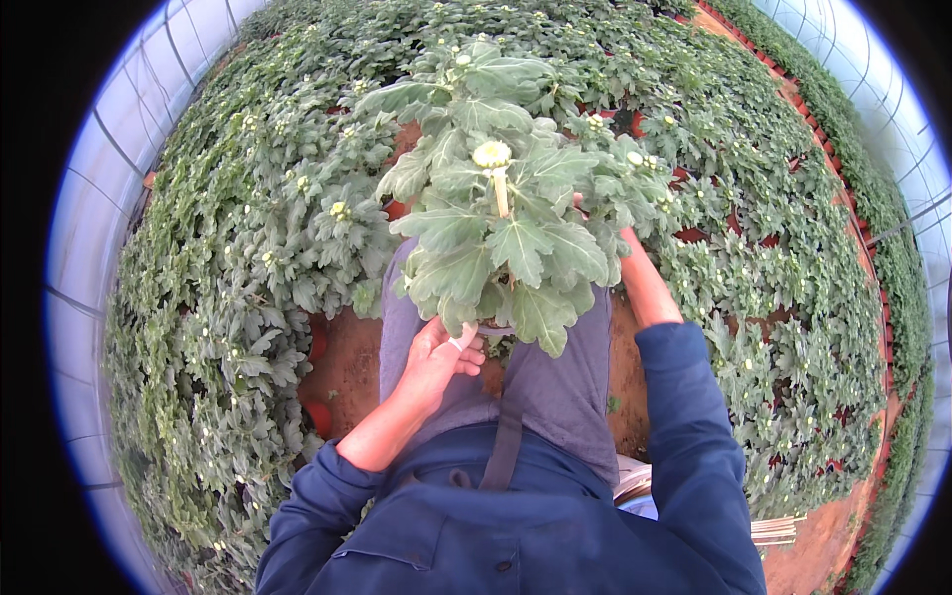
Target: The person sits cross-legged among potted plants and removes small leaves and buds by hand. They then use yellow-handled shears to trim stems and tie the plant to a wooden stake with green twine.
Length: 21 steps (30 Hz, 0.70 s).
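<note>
A potted chrysanthemum (513, 230) with broad grey-green leaves stands before me, between and above my knees. A pale yellow bud (491, 155) tops it, with a light wooden stake (500, 193) just below the bud. Only a bit of the pot's rim (494, 330) shows under the leaves. My left hand (446, 355) is at this rim, fingers curled and a white band around the thumb; whether it grips the rim or a leaf is unclear. My right hand (631, 245) reaches behind the foliage on the right side, its fingers mostly hidden by leaves.
Dense rows of potted chrysanthemums (245, 297) surround me, some in red pots (318, 420). Brown soil (346, 372) shows beside my legs. A bundle of thin wooden stakes (775, 530) lies at lower right. Curved greenhouse walls (111, 223) rise at both sides.
</note>
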### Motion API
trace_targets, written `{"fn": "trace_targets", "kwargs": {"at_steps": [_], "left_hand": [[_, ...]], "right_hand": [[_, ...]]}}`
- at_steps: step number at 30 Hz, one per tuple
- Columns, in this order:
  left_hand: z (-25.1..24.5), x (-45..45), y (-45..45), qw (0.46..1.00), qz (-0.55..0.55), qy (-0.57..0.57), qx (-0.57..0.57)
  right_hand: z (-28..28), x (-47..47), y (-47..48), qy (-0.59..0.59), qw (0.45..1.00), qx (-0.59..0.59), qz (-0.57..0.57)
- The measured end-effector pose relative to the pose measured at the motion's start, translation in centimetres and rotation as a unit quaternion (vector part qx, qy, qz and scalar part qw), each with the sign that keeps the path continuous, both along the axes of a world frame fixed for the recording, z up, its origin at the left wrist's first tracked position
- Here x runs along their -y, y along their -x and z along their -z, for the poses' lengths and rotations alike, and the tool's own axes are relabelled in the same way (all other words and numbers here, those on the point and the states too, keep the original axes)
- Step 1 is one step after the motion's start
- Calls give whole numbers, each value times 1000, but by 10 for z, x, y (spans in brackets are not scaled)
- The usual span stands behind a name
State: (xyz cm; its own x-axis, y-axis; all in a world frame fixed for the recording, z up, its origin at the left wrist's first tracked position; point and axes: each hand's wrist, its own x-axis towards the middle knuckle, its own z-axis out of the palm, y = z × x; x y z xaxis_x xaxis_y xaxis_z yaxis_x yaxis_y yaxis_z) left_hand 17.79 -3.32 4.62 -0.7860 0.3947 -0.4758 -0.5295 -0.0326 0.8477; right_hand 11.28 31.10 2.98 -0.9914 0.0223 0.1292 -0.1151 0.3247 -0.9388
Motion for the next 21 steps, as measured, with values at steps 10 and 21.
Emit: {"fn": "trace_targets", "kwargs": {"at_steps": [10, 21], "left_hand": [[3, -13, 6, 997, -73, -29, -20], [55, -18, 146, 992, 1, -54, -110]], "right_hand": [[-68, 45, -45, 298, 939, 3, -173], [-74, 46, -45, 276, 936, 198, 88]]}}
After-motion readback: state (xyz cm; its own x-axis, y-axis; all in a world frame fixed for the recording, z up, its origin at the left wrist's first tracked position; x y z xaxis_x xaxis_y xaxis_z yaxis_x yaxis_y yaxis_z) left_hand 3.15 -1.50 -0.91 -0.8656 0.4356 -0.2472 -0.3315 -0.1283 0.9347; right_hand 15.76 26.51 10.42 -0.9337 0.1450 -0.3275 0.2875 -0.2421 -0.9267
